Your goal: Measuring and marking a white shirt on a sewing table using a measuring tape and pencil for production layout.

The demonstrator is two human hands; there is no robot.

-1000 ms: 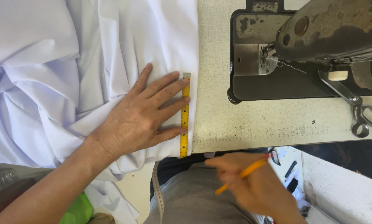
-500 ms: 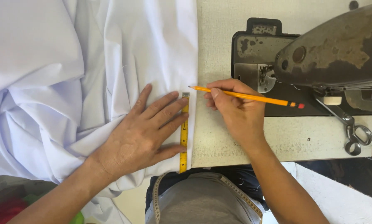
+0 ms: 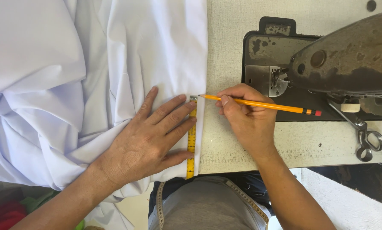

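The left hand lies flat and open on the white fabric, its spread fingertips pinning a yellow tape measure along the cloth's right edge. The tape's long axis runs toward and away from the person, from the table's near edge up to a metal end tab beside the index finger. The right hand is closed around a yellow pencil that lies almost crosswise to the tape, eraser end pointing right toward the sewing machine, lead tip just beside the tape's far end. Whether the tip touches the cloth is hard to tell. The right hand is the nearer to that spot. Scissors lie well apart on the table.
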